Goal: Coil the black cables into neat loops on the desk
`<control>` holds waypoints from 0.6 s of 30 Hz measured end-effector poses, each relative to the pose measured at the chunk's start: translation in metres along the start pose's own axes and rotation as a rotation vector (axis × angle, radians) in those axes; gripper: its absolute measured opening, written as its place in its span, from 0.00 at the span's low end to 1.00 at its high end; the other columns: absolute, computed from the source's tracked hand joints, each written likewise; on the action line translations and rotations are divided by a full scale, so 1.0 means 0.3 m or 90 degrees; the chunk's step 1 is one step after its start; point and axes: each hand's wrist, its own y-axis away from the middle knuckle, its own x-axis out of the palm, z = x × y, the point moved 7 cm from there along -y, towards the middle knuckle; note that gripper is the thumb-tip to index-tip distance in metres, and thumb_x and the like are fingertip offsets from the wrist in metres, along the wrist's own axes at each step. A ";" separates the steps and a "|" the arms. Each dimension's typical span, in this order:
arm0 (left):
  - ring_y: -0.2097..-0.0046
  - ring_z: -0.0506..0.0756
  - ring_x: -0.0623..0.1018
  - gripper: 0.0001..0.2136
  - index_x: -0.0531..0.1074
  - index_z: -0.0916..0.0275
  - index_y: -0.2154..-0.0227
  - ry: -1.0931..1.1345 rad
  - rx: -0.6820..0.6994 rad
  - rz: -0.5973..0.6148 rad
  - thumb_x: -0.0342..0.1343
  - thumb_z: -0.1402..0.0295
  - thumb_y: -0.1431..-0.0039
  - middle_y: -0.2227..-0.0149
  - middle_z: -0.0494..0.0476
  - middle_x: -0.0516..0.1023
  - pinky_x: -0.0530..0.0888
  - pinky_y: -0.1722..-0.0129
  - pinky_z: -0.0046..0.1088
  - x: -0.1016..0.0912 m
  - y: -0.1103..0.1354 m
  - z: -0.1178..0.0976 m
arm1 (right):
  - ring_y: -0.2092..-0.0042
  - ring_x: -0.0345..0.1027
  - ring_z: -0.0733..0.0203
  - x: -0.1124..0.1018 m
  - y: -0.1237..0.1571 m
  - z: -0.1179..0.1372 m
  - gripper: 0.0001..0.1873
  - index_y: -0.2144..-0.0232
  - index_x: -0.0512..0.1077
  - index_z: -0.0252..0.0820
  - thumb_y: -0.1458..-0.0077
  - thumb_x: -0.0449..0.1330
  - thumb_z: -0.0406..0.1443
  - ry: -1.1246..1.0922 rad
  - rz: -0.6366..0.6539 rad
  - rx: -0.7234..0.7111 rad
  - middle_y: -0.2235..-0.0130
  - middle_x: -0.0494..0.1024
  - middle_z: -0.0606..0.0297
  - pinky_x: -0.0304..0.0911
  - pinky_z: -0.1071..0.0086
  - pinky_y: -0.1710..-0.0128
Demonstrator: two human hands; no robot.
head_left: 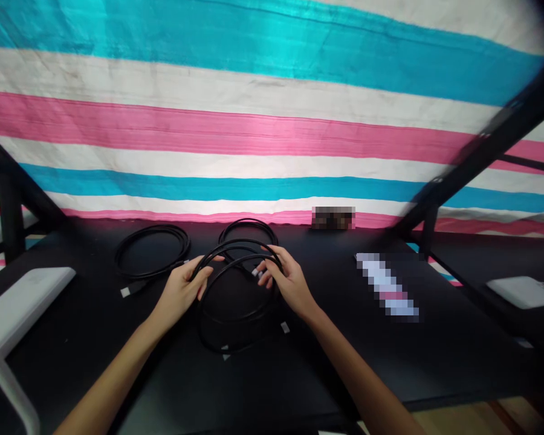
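Over a black table [95, 338], my left hand [184, 290] and my right hand [285, 278] both grip a black cable [236, 248] that loops up between them. The left fingers close round the loop's left side, the right fingers round its right side near a small silver plug. More turns of this cable lie on the table below the hands, with white tags at their ends. Another coiled black cable [152, 257] lies to the left of my left hand. A third coil [249, 225] lies just behind the held loop.
A striped pink, white and turquoise cloth [272, 121] hangs behind the table. Black frame bars slant at left [9, 181] and right [480, 151]. White flat objects sit at the left [22, 302] and far right [523, 290]. Two blurred patches lie on the table's right side.
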 end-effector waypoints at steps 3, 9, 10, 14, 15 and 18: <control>0.83 0.47 0.64 0.17 0.74 0.64 0.60 -0.024 0.013 -0.028 0.48 0.57 0.41 0.88 0.45 0.63 0.62 0.80 0.22 -0.014 0.000 -0.016 | 0.83 0.65 0.70 0.012 -0.002 -0.005 0.15 0.60 0.69 0.40 0.46 0.56 0.44 -0.050 0.029 0.026 0.77 0.71 0.71 0.60 0.76 0.83; 0.86 0.46 0.62 0.11 0.71 0.63 0.66 0.041 0.000 -0.138 0.49 0.60 0.41 0.86 0.44 0.65 0.58 0.86 0.20 -0.024 0.006 -0.027 | 0.79 0.68 0.66 0.009 0.004 -0.021 0.22 0.59 0.71 0.38 0.44 0.52 0.50 -0.118 -0.004 0.093 0.75 0.74 0.66 0.64 0.74 0.82; 0.86 0.45 0.62 0.11 0.71 0.63 0.67 0.054 -0.006 -0.156 0.49 0.61 0.41 0.84 0.45 0.66 0.58 0.86 0.19 -0.028 0.008 -0.024 | 0.75 0.71 0.64 0.005 0.004 -0.021 0.24 0.58 0.71 0.38 0.45 0.51 0.51 -0.122 -0.014 0.096 0.72 0.75 0.63 0.67 0.72 0.80; 0.85 0.44 0.65 0.11 0.70 0.63 0.66 0.110 0.015 -0.227 0.49 0.61 0.41 0.80 0.46 0.67 0.61 0.85 0.18 -0.067 0.011 -0.025 | 0.58 0.72 0.55 -0.026 -0.001 -0.011 0.29 0.59 0.73 0.40 0.45 0.47 0.55 -0.126 -0.054 0.065 0.59 0.76 0.54 0.72 0.66 0.71; 0.85 0.44 0.66 0.11 0.70 0.64 0.66 0.128 0.018 -0.248 0.49 0.60 0.41 0.81 0.45 0.65 0.61 0.85 0.18 -0.082 0.011 -0.026 | 0.55 0.71 0.53 -0.033 -0.003 -0.008 0.30 0.60 0.74 0.41 0.45 0.45 0.56 -0.136 -0.058 0.059 0.57 0.76 0.54 0.72 0.64 0.69; 0.86 0.44 0.65 0.12 0.70 0.64 0.66 0.209 0.006 -0.305 0.50 0.59 0.42 0.83 0.43 0.59 0.54 0.89 0.17 -0.123 0.015 -0.029 | 0.50 0.67 0.51 -0.040 -0.007 -0.005 0.35 0.61 0.74 0.42 0.47 0.40 0.59 -0.191 -0.039 0.067 0.54 0.75 0.54 0.72 0.60 0.64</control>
